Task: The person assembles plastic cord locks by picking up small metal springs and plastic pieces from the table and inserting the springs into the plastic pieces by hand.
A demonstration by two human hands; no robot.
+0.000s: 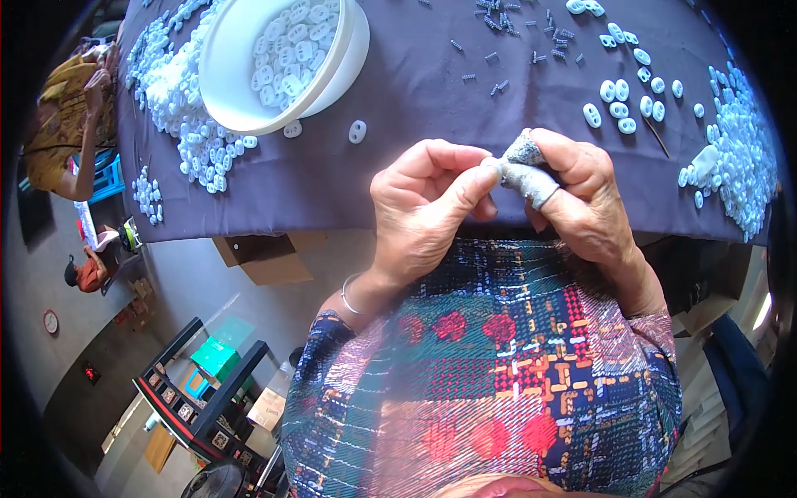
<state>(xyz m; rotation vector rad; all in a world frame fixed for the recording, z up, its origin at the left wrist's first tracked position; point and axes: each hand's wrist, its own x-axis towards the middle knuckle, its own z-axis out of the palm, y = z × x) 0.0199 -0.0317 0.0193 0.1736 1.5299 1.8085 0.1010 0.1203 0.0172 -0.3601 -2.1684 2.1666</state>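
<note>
Two hands, left hand (pixel 423 207) and right hand (pixel 577 195), pinching one small white part (pixel 491 166) beside one white bowl (pixel 228 75)

Tabletop (pixel 415 166): dark purple cloth cover, matt, woven, slight creases. Bowl (pixel 224 75): white plastic, smooth, semi-gloss. Caps (pixel 178 100): white plastic, smooth, moulded (same in bowl and loose piles). Springs (pixel 515 25): small metal coils, dull grey. Right hand (pixel 581 191): finger wraps (pixel 531 178) of grey cloth, rough, frayed. Left hand (pixel 423 207): thin metal bangle (pixel 349 295), shiny. Box (pixel 266 257) under tabletop: brown cardboard, matt.
</note>
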